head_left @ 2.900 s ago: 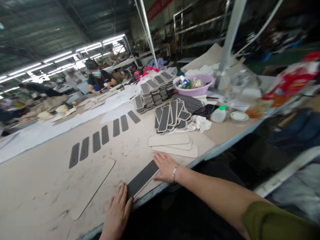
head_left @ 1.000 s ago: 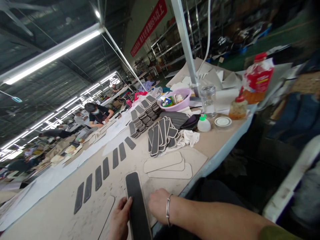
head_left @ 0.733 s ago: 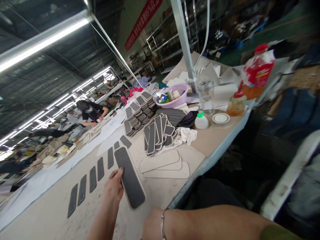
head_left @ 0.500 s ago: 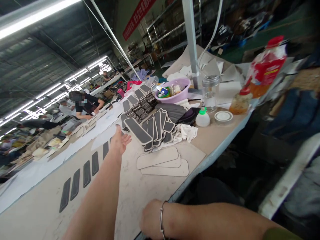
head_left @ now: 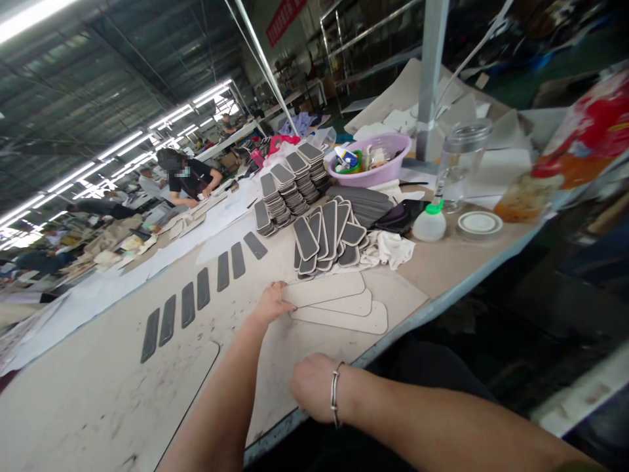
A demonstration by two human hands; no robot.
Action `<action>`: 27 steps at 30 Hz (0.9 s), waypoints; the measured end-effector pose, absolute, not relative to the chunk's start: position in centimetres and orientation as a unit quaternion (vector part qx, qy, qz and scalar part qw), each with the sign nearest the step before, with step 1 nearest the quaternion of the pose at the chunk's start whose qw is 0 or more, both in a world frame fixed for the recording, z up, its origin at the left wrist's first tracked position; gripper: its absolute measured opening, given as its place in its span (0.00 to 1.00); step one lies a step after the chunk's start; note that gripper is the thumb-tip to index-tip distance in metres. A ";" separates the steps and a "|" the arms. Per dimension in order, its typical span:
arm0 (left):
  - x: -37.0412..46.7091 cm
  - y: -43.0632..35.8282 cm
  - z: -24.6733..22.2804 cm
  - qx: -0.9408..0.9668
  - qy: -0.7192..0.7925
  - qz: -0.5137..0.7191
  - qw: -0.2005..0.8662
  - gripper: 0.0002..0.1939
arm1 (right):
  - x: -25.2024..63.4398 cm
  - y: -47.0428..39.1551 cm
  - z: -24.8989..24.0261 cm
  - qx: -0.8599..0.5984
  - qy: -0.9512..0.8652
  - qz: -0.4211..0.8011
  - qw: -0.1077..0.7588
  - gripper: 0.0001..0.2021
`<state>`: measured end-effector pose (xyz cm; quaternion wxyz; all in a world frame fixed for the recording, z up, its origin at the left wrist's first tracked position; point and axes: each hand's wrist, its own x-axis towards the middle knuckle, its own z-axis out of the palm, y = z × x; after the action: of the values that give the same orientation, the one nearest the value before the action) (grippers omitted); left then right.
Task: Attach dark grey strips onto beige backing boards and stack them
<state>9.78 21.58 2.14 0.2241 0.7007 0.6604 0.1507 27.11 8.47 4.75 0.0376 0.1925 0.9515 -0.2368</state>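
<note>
My left hand (head_left: pixel 272 303) is at the left end of the uppermost beige rounded panel (head_left: pixel 324 288), thumb and fingers closed around its end. Two more beige panels (head_left: pixel 351 320) lie fanned out under it. My right hand (head_left: pixel 314 388), with a bracelet at the wrist, rests curled at the table's near edge; whatever its fingers hold is hidden. Beyond my left hand is a loose heap of dark grey panels with pale rims (head_left: pixel 322 236). Several dark grey strips (head_left: pixel 203 288) lie in a row on the table to the left.
Neat stacks of rimmed panels (head_left: pixel 287 190) stand behind the heap. Nearby are a purple basin (head_left: pixel 378 172), a white cloth (head_left: pixel 393 249), a squeeze bottle (head_left: pixel 429 224), a glass jar (head_left: pixel 462 170) and a lid (head_left: pixel 479 224). A metal post (head_left: pixel 431 78) rises behind. A co-worker (head_left: pixel 189 180) bends over the far table.
My left hand has come down from beside the heap of grey panels and taken hold of the uppermost beige panel's end. My right hand stays curled by the edge. The view has shifted.
</note>
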 end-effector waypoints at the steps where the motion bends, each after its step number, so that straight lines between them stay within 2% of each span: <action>1: 9.9 21.7 2.2 0.693 0.665 0.168 0.224 0.28 | 27.1 8.6 4.5 0.198 0.952 -0.230 0.029 0.06; 6: 9.0 20.0 3.0 0.624 0.690 0.272 0.246 0.11 | 27.0 8.8 3.4 0.224 0.953 -0.202 -0.033 0.06; 11: 4.4 11.5 3.4 0.534 0.734 0.334 0.255 0.16 | 26.9 9.0 4.5 0.202 0.943 -0.222 -0.145 0.09; 15: 0.7 2.7 2.4 0.487 0.784 0.313 0.223 0.17 | 26.4 9.2 4.2 0.240 0.926 -0.210 -0.201 0.16; 19: -2.3 -3.3 1.5 0.474 0.829 0.247 0.166 0.13 | 25.2 8.9 0.7 0.266 0.935 -0.184 -0.144 0.26; 22: -5.0 -6.0 1.7 0.471 0.853 0.199 0.107 0.12 | 24.3 8.5 -1.5 0.261 0.948 -0.164 -0.085 0.27; 27: -11.4 -7.8 2.7 0.424 0.892 0.152 0.032 0.14 | 23.9 8.5 -1.6 0.252 0.954 -0.148 -0.064 0.26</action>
<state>-11.37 -7.81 2.75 0.0319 0.4236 0.8924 0.1522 23.87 8.51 -1.61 -0.0644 0.2522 0.9541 -0.1485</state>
